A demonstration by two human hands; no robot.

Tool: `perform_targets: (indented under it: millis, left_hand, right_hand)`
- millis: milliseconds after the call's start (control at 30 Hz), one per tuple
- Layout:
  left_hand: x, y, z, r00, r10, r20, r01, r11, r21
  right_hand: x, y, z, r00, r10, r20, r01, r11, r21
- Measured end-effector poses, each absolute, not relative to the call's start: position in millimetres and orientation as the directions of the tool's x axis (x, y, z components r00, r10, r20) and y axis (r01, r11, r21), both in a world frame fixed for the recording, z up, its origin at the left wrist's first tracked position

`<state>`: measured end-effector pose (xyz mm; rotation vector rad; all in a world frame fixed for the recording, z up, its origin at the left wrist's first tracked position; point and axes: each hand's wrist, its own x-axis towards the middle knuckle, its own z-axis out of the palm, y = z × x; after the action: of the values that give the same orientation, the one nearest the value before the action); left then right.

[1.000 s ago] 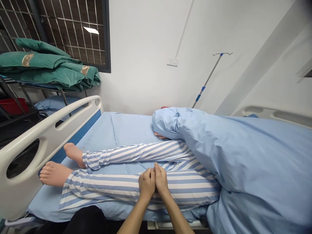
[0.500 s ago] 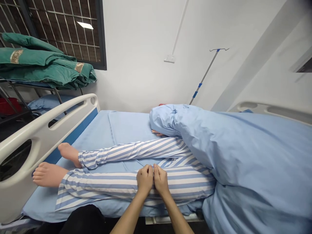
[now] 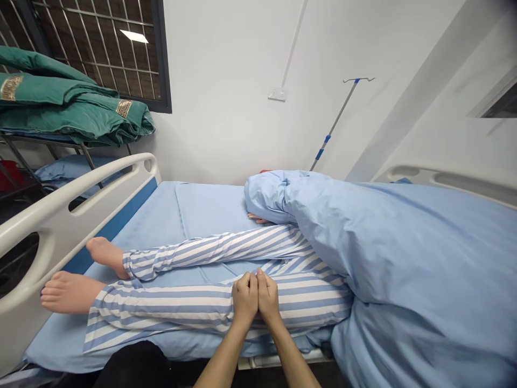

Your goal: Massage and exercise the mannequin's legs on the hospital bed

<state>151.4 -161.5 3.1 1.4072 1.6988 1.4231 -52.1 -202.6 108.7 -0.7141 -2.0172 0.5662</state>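
My left hand [image 3: 245, 296] and my right hand [image 3: 268, 295] are closed into loose fists, side by side with knuckles touching. They are over the thigh of the nearer leg, and I cannot tell whether they press on the cloth. No object shows in either; their undersides are hidden. Blue-and-white striped trousers [image 3: 173, 302] cover the legs of a figure stretched out on the bed. Its bare feet [image 3: 72, 292] point left. A bunched light-blue quilt [image 3: 396, 253] hides the upper body, and fingertips [image 3: 257, 218] peek from under its edge.
The bed has a blue sheet [image 3: 210, 207] and a cream footboard [image 3: 72, 210] at the left. An IV pole [image 3: 337, 118] stands by the wall. Folded green quilts [image 3: 76, 110] lie on a rack beneath a barred window [image 3: 109, 48]. A dark-clothed knee [image 3: 135, 364] touches the bed's near side.
The view has shifted a little, so the bed and the legs appear farther left. Both fists keep together over the nearer thigh, separating very slightly half a second ago and touching again now.
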Motion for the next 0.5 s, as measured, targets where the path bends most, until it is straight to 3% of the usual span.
perform_targets:
  millis: [67,100,167,200,233,267,333,500]
  left_hand:
    - [152,-162,2,-0.334,0.916,0.222,0.410,-0.070,0.909]
    - [151,-162,2,-0.336,0.916,0.219,0.414,-0.066,0.908]
    - [151,-162,4,-0.338,0.915,0.222,0.415,-0.066,0.907]
    - [150,-161,5,-0.336,0.915,0.224,0.417,-0.069,0.906]
    - [150,-161,6,-0.331,0.916,0.227,0.422,-0.072,0.904]
    - [150,-161,6,-0.323,0.918,0.231,0.431,-0.075,0.899]
    - [149,-162,6,-0.302,0.923,0.240,0.455,-0.082,0.886]
    - [150,-162,6,-0.283,0.924,0.258,0.494,-0.090,0.865]
  right_hand:
    - [-129,-212,108,-0.513,0.596,0.618,0.188,0.780,-0.597]
    - [-152,-215,105,-0.592,0.447,0.670,0.038,0.847,-0.530]
    - [-159,-219,101,-0.645,0.274,0.714,-0.123,0.885,-0.450]
    - [-141,-218,101,-0.645,0.272,0.714,-0.126,0.884,-0.450]
    - [-109,-216,103,-0.625,0.364,0.690,-0.054,0.862,-0.503]
    - [-66,-213,106,-0.538,0.548,0.640,0.108,0.798,-0.592]
    - [38,-200,108,-0.243,0.824,0.512,0.366,0.566,-0.739]
    - [228,-156,57,-0.016,0.909,0.417,0.454,0.378,-0.807]
